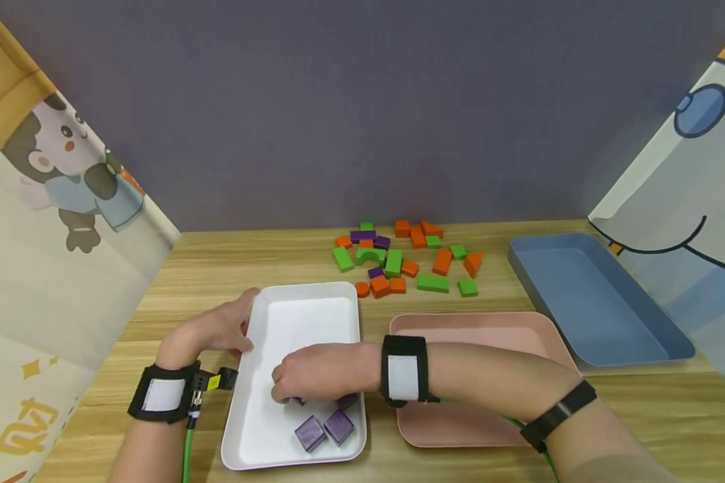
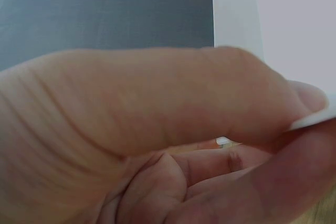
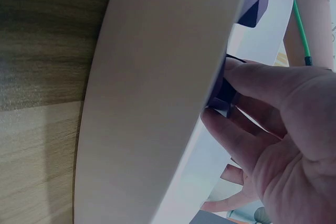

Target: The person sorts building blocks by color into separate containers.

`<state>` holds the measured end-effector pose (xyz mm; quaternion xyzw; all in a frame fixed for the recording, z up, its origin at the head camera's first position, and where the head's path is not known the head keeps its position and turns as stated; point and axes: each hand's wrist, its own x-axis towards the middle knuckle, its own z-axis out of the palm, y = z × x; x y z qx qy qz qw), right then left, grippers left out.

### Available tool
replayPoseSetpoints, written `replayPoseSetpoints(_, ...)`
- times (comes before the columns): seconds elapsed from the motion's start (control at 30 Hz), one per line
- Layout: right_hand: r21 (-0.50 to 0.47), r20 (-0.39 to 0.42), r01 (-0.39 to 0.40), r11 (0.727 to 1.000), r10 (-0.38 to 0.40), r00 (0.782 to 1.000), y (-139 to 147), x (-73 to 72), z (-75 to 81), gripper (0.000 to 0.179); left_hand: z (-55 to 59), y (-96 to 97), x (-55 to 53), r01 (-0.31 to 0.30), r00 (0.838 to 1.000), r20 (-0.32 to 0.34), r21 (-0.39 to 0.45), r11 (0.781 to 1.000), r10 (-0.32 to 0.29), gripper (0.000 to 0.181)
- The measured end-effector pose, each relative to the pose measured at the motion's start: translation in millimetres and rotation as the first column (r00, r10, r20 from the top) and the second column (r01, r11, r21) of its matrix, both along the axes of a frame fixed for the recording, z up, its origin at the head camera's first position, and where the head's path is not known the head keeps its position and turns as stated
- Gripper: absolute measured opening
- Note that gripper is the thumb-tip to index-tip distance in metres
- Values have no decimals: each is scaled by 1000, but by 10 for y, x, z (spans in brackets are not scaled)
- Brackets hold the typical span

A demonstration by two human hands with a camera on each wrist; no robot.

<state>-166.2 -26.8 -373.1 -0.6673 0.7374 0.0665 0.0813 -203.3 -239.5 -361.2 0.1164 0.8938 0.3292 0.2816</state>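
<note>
My left hand pinches the left rim of a white tray between thumb and fingers; the left wrist view shows the thumb over that rim. Inside the tray, low on its right side, my right hand has its thumb and fingertips around a purple block, mostly covered by the hand in the head view. Two purple cubes lie side by side near the tray's front right corner. Another purple block shows partly beside the right hand.
A pink tray stands to the right, under my right forearm. Beyond it sits a blue-grey tray. Loose orange, green and purple blocks, among them a green arch, are scattered behind the trays. A grey panel bounds the table's back.
</note>
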Motion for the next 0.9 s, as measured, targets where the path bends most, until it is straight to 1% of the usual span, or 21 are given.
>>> replayPoseSetpoints(0.17, -11, -17, -5, 1000, 4, 1000, 24, 6, 22, 18, 5, 4, 8, -17, 1000, 10, -7, 1000, 17, 86)
replayPoseSetpoints(0.27, -42, -34, -13, 999, 11, 999, 80, 1, 55, 23, 12, 6, 14, -23, 1000, 10, -17, 1000, 23, 86)
replayPoseSetpoints(0.4, -98, -31, -13, 995, 10, 999, 204, -23, 121, 23, 27, 7, 15, -21, 1000, 6, -17, 1000, 21, 86)
replayPoseSetpoints(0.5, -129, -19, 11, 992, -14, 1000, 322, -39, 192, 25, 38, 12, 20, -16, 1000, 3, -11, 1000, 16, 86)
replayPoseSetpoints(0.63, -171, -12, 71, 983, -74, 997, 491, -95, 314, 30, 48, 20, 30, -21, 1000, 5, -11, 1000, 21, 87)
replayPoseSetpoints(0.7, -218, 6, 96, 971, -97, 995, 581, -157, 383, 30, 50, 22, 35, -22, 1000, 8, -13, 1000, 22, 88)
replayPoseSetpoints(0.77, -275, 18, 119, 954, -119, 993, 669, -244, 452, 28, 48, 19, 33, -19, 1000, 3, -19, 1000, 19, 89)
replayPoseSetpoints(0.83, -338, 33, 145, 930, -143, 989, 759, -346, 527, 29, 46, 11, 29, -8, 1000, -5, -18, 1000, 8, 89)
replayPoseSetpoints(0.9, -402, 38, 171, 900, -170, 985, 840, -456, 604, 31, 42, 3, 24, -5, 1000, -12, -19, 1000, 5, 88)
